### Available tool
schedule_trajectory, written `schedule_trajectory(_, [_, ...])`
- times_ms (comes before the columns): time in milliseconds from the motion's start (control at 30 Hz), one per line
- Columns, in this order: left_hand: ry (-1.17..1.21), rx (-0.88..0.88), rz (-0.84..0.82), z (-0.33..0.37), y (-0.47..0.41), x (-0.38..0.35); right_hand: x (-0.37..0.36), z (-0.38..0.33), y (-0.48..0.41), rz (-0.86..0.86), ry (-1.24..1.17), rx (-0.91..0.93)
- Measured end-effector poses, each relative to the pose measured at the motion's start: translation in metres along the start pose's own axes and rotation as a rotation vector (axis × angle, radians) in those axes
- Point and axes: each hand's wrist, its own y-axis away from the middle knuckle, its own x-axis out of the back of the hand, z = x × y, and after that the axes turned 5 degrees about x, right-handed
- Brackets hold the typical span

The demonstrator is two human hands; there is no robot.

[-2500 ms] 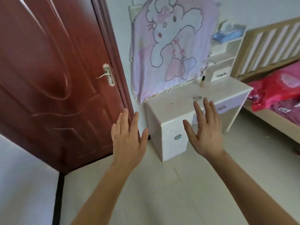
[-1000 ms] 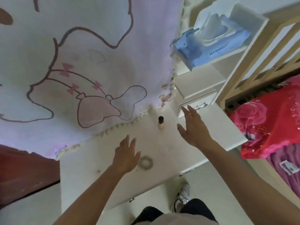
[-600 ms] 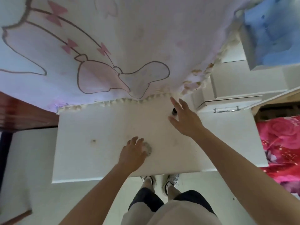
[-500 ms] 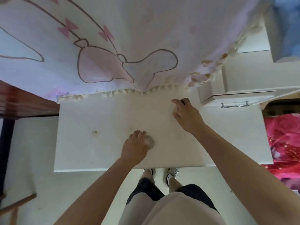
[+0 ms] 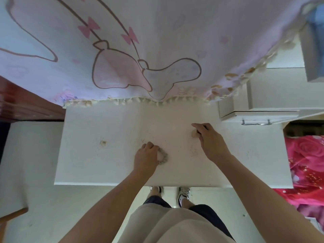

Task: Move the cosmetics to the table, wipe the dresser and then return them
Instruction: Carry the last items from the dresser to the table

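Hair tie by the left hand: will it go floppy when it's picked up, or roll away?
Probably floppy: the hair tie looks like a soft, ruffled fabric ring, gripped by the fingers of the left hand. It is likely very light, being small and thin. It lies flat on the dresser, so rolling seems unlikely.

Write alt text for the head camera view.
Seen from above, a person's left hand grips a grey hair scrunchie and the right hand grips a small beige bottle over a stained white dresser top, below a hanging pink cartoon cloth.
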Motion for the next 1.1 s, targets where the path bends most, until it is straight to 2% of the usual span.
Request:
schedule_trajectory(167, [0.122,0.105,0.245,0.001,0.011,0.029,0.01,-0.018,0.003,0.081,-0.049,0.095])
schedule_trajectory(300, [0.202,0.303,0.539,-0.009,0.064,0.075,0.012,-0.071,0.003,0.099,-0.109,0.336])
schedule_trajectory(500, [0.22,0.527,0.939,-0.062,0.172,0.155,-0.006,-0.202,0.015,0.096,-0.311,0.662])
schedule_trajectory(700, [0.172,0.745,1.298,-0.143,0.309,0.212,-0.042,-0.359,0.073,0.034,-0.43,0.968])
schedule_trajectory(833, [0.156,0.855,1.404,-0.206,0.41,0.225,-0.088,-0.472,0.127,-0.075,-0.413,1.155])
schedule_trajectory(1100, [0.046,1.086,1.446,-0.342,0.607,0.24,-0.211,-0.668,0.241,-0.157,-0.32,1.441])
